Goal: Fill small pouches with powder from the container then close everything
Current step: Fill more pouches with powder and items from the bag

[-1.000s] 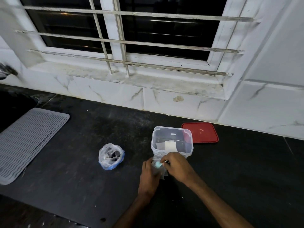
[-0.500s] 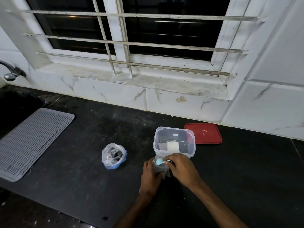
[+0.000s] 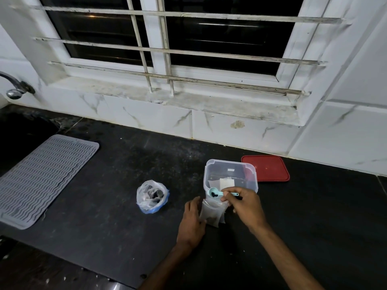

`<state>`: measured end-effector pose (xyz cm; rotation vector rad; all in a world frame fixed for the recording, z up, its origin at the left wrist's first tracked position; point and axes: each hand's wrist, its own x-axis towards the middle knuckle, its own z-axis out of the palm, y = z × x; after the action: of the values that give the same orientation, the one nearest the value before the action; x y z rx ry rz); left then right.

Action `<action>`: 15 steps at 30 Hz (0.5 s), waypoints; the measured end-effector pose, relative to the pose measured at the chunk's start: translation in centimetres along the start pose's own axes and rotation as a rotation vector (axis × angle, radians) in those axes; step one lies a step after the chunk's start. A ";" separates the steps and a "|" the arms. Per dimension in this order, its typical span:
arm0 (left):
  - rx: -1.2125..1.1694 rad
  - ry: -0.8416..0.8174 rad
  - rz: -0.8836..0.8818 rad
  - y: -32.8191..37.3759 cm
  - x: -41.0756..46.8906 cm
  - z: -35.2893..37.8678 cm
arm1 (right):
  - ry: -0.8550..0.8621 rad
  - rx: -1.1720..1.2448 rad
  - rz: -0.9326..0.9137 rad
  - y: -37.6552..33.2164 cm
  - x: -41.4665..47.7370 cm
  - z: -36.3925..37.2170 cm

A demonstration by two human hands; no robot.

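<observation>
My right hand is pinching the teal spoon, holding what looks like dark powder, over the pouch my left hand is gripping beside the open container on the bench

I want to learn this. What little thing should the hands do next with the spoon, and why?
Probably tip the blue spoon so its dark powder drops into the small pouch. The right hand holds the spoon just above the pouch's open top, beside the clear container, and the left hand steadies the pouch, which already holds a little powder.
</observation>
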<state>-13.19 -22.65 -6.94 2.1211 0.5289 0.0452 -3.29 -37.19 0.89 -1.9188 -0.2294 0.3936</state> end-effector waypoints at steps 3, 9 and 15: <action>0.031 0.019 0.024 -1.0 0.1 -1.9 | -0.048 0.143 0.067 -1.6 0.1 1.8; -0.058 0.470 -0.083 -2.9 1.2 -8.2 | -0.150 0.245 0.207 -3.5 1.8 8.9; 0.001 0.519 -0.550 -8.1 3.2 -12.6 | -0.188 -0.164 -0.010 -4.2 3.6 17.4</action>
<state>-16.02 -7.57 -6.68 1.8886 1.4000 0.2854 -6.47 -19.37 -1.67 -2.0409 -0.4046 0.5640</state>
